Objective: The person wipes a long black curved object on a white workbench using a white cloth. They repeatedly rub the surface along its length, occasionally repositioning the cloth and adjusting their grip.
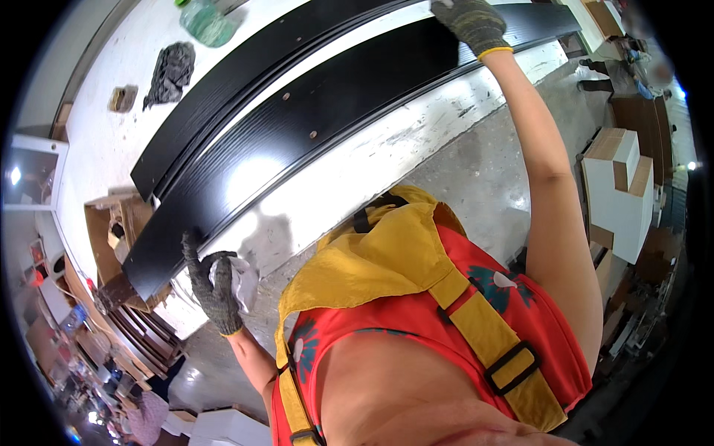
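Two long black boards with a wood-grain surface lie side by side on a white worktable [387, 160]. My left hand [213, 288], in a dark knitted glove, is at the left end of the nearer board [349, 93]. One finger stretches along that board's edge, while the others curl around a crumpled white cloth [244, 284]. Small round holes show in the nearer board. My right hand [472, 28], gloved alike, is over the boards toward their right end; its fingertips are partly cut off by the frame. Beyond lies the farther board [245, 74].
Past the boards are a crumpled dark cloth [171, 73], a green plastic bottle [208, 24] and a small brownish block [123, 98]. An open cardboard box [100, 230] stands by the left end. White panels [617, 197] are stacked at right. Other people are in the background.
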